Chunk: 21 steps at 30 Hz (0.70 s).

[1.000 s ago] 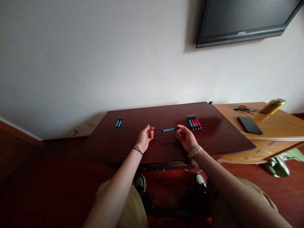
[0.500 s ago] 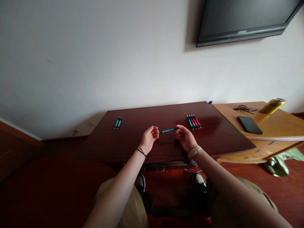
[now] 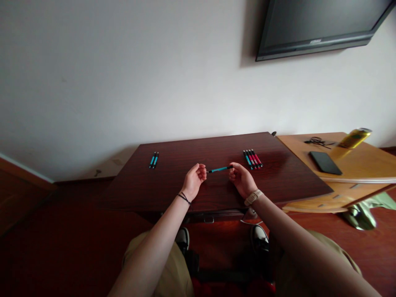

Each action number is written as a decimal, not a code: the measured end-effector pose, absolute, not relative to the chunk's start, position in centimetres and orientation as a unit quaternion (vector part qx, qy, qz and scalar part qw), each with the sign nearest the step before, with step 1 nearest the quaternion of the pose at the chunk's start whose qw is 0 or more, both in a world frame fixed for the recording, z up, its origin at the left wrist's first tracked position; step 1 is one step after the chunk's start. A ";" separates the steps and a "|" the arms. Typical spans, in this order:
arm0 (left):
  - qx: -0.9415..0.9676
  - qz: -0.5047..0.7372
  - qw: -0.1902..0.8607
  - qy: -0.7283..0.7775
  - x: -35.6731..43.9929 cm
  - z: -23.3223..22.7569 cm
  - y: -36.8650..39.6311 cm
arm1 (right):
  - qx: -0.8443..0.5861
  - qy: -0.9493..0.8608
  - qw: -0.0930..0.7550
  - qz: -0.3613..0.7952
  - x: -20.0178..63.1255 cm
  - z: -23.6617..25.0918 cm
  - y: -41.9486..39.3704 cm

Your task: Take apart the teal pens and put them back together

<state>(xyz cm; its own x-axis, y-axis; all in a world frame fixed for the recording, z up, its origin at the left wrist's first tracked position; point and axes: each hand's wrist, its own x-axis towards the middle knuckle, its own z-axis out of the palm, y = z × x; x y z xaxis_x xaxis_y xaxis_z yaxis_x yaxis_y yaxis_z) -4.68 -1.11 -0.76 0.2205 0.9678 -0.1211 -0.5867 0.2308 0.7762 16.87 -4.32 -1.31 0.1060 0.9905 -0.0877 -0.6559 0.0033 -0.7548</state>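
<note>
The right hand (image 3: 242, 180) pinched the blue pen (image 3: 219, 169) by one end over the table (image 3: 185, 153), the left hand (image 3: 194, 181) curled at the pen's other tip, gripping or not I couldn't tell, and a light, level hold seemed best.

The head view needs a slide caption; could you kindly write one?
Over a dark wood-grain table, the right hand holds a blue pen, its other end by the left hand.
</note>
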 end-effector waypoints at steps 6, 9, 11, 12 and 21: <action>0.297 0.541 0.724 0.309 -4.6 -0.7 -1.1 | -0.332 -0.253 0.661 0.624 16.8 -1.3 -4.3; 0.296 0.542 0.724 0.307 -4.6 -0.7 -1.1 | -0.335 -0.253 0.660 0.623 16.8 -1.3 -4.3; 0.296 0.542 0.724 0.308 -4.7 -0.7 -1.1 | -0.336 -0.254 0.660 0.622 16.8 -1.3 -4.3; 0.296 0.542 0.724 0.308 -4.7 -0.6 -1.1 | -0.336 -0.255 0.660 0.622 16.8 -1.3 -4.3; 0.295 0.539 0.728 0.304 -4.6 -0.6 -1.2 | -0.337 -0.264 0.659 0.619 16.8 -1.1 -4.4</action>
<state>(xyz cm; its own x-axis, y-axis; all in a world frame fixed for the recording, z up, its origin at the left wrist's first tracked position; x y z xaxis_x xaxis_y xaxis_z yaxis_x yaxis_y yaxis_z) -4.62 -1.19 -0.62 0.2351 0.9640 -0.1245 -0.6056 0.2455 0.7570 16.79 -4.41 -1.08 0.0952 0.9930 -0.0698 -0.6373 0.0070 -0.7706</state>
